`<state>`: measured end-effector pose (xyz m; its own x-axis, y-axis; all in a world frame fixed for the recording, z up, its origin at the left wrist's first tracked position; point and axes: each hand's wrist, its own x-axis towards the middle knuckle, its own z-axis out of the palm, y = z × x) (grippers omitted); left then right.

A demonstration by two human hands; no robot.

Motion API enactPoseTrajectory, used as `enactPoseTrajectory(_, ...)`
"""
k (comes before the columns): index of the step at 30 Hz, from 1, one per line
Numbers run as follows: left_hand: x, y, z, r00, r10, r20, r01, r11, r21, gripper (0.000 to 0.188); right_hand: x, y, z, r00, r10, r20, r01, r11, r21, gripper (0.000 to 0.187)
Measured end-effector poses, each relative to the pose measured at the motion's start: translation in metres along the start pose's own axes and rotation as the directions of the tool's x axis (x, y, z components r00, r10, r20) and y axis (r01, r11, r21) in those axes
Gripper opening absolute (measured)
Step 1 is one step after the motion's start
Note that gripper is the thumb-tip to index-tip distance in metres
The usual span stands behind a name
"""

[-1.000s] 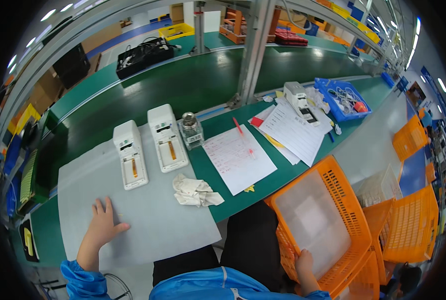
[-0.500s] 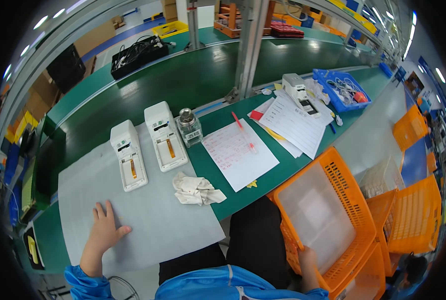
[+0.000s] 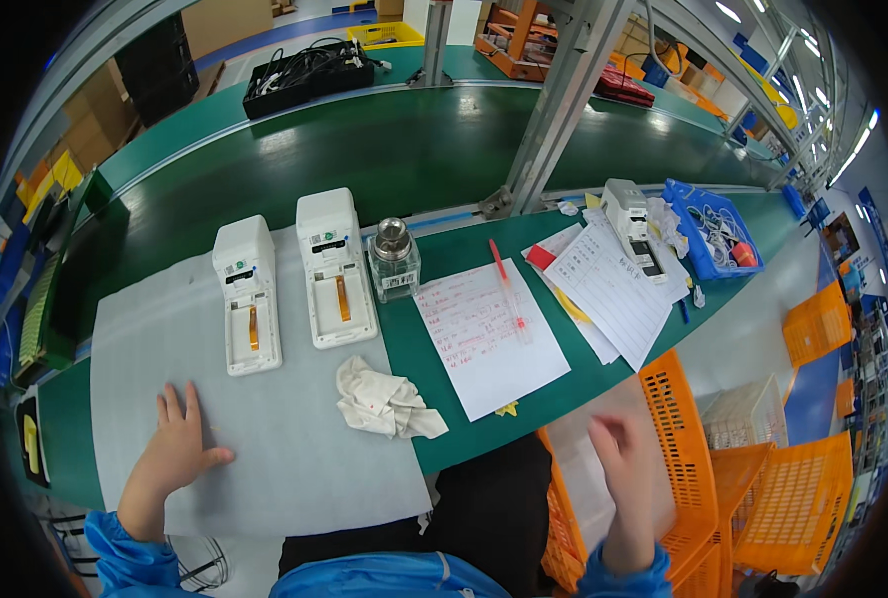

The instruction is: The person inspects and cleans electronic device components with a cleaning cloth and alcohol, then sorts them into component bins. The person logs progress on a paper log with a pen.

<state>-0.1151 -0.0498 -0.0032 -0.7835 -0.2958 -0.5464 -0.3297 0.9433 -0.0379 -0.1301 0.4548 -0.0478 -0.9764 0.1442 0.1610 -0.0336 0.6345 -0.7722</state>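
My left hand (image 3: 177, 444) lies flat on a grey mat (image 3: 295, 478), fingers stretched and thumb out, holding nothing. Above the orange crate (image 3: 683, 429) at my right side, my right hand (image 3: 625, 456) is raised, slightly blurred. Its fingers are loosely bent, with a gap by the thumb and nothing visible in them. Beyond the left hand stand two white handheld devices, the left one (image 3: 248, 294) and the right one (image 3: 336, 269), each with an open bay and an orange ribbon strip. A crumpled white cloth (image 3: 379, 399) lies nearer me, partly over the mat's edge.
A glass bottle with a metal cap (image 3: 394, 261) stands beside the right device. Further right are a handwritten sheet (image 3: 484, 349) with a red pen (image 3: 502, 274), stacked papers (image 3: 613, 289), another device (image 3: 633, 224) and a blue cable tray (image 3: 708, 234). A metal post (image 3: 564, 110) rises behind.
My right hand has let go of the orange crate's rim and risen above the crate. The left hand stays flat on the mat. The view has shifted.
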Motion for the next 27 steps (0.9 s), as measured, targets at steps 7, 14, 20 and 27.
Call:
enactPoseTrajectory(7, 0.004, 0.000, -0.003, 0.999, 0.011, 0.037, -0.011, 1.000, 0.015, 0.115, 0.144, -0.046, 0.102, 0.949, -0.274, 0.157, 0.316, 0.816, -0.485, 0.018)
enactPoseTrajectory(14, 0.007, 0.000, -0.002, 0.998, -0.005, 0.056, 0.007, 1.000, -0.028, 0.119, 0.158, -0.031, 0.068, 0.988, -0.140, 0.062, 0.153, 0.887, -0.435, 0.013)
enactPoseTrajectory(20, 0.007, 0.000, 0.000, 0.999, 0.003, 0.032, -0.003, 1.000, -0.026, 0.121, 0.144, -0.015, 0.045, 0.988, -0.123, 0.093, 0.148, 0.921, -0.360, 0.015)
enactPoseTrajectory(27, 0.007, -0.003, 0.002, 0.999, 0.013, 0.031, -0.012, 1.000, -0.017, 0.123, 0.024, 0.118, -0.023, 0.894, 0.310, -0.325, -0.377, 0.911, -0.169, 0.024)
